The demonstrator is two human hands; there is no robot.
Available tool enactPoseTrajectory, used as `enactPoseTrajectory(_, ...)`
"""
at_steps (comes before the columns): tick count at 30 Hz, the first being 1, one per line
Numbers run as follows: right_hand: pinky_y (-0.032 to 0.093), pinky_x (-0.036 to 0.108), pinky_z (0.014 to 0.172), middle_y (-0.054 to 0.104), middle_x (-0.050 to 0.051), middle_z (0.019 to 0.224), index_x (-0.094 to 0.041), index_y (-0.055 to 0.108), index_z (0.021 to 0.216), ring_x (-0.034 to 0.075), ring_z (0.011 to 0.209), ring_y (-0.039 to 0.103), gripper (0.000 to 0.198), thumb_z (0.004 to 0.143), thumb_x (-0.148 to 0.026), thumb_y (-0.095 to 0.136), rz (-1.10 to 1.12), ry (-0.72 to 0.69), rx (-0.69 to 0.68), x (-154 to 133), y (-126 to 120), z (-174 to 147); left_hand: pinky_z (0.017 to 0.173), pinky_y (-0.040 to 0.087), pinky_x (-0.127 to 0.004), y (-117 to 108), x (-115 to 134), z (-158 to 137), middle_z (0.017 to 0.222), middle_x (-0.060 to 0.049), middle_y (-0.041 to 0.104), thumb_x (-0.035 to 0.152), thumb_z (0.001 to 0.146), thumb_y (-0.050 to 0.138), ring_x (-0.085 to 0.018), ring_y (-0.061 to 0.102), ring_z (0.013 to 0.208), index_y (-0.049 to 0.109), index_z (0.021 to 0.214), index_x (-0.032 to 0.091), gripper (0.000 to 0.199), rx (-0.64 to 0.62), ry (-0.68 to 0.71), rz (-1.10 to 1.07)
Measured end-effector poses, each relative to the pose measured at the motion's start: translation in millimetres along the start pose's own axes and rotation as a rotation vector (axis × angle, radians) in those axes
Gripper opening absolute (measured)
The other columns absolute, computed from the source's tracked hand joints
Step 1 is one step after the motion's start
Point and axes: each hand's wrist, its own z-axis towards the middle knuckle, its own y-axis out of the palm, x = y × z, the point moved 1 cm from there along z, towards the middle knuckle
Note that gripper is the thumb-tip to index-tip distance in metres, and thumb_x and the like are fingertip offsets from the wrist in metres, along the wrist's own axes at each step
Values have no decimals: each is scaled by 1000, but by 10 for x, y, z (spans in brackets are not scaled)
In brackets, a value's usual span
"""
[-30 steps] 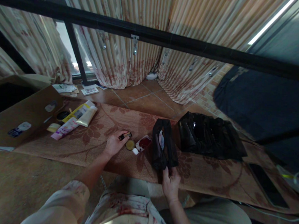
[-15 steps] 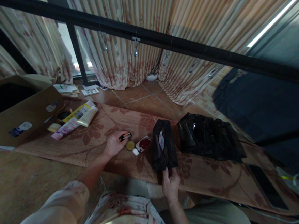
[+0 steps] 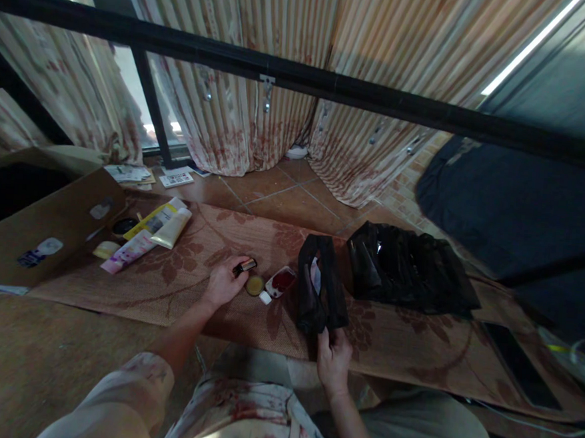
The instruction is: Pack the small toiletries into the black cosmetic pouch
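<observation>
Left hand (image 3: 222, 283) fingers grip a dark tube (image 3: 246, 266) — any lettering too small to read. Right hand (image 3: 334, 361) fingers pinch a black bag (image 3: 335, 302) at its near end.

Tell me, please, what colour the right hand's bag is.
The bag is black; the head view shows it.

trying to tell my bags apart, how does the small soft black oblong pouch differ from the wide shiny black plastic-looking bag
The oblong pouch is narrower; the shiny bag is wider and bulkier. The pouch gapes open lengthwise, showing something pale; no opening is clear on the bag. The right hand grips the pouch's near end; no hand touches the bag. Both are black and lie on the patterned brown cloth.
</observation>
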Motion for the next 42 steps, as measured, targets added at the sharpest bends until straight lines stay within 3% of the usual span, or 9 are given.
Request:
enactPoseTrajectory(9,46,32,77,71,12,87,-13,68,94,24,86,63,34,89,-41,49,2,-17,-10,-7,-9,1,88,52,-33,-15,29,-9,106,-6,71,24,78,54,-20,67,92,61,112,20,35,58,-71,19)
enactPoseTrajectory(27,46,33,78,71,13,88,-12,68,94,25,89,64,36,88,-43,49,2,13,-9,1,-7,-2,78,52,-30,-46,66,-19,97,-4,70,19,75,51,-17,64,75,60,112,18,38,54,-90,44)
enactPoseTrajectory(31,47,33,78,71,13,87,-12,68,92,26,89,64,36,88,-43,49,12,19,-8,16,-3,-8,84,51,-31,-49,52,-17,104,-5,70,16,74,50,-18,65,83,59,114,18,41,57,-86,43)
enactPoseTrajectory(35,47,34,79,71,14,91,-13,68,94,26,90,64,36,89,-42,49,16,10,-14,-1,-5,-8,81,52,-32,-39,38,-11,106,-6,69,17,75,50,-17,65,77,60,114,18,40,49,-80,43)
enactPoseTrajectory(42,47,33,77,71,13,90,-12,68,92,25,86,64,36,88,-43,49,14,17,-5,-15,-7,-7,88,50,-33,-7,27,-2,107,-7,69,26,81,53,-20,65,94,60,112,19,32,76,-64,49)
